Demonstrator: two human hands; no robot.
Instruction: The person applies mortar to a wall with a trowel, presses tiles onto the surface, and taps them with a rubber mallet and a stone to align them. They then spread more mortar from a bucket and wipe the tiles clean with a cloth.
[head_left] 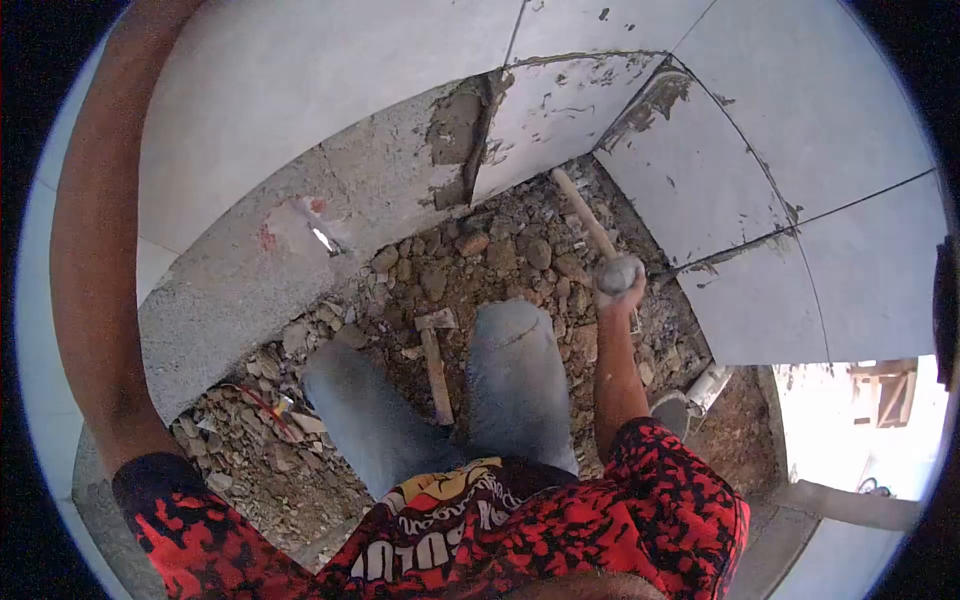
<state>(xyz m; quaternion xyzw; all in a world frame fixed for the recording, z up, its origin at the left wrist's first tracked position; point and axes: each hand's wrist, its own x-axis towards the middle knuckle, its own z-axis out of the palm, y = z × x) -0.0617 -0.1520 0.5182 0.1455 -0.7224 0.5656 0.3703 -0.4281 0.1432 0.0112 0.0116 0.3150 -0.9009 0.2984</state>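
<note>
One wooden-handled tool [583, 210] in right hand [626, 290]; rubble [500, 257] beneath; left hand's state unseen.

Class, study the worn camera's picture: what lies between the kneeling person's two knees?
In the head view, a T-shaped, hammer-like tool lies on dirt and loose stones between the left knee and right knee.
</note>
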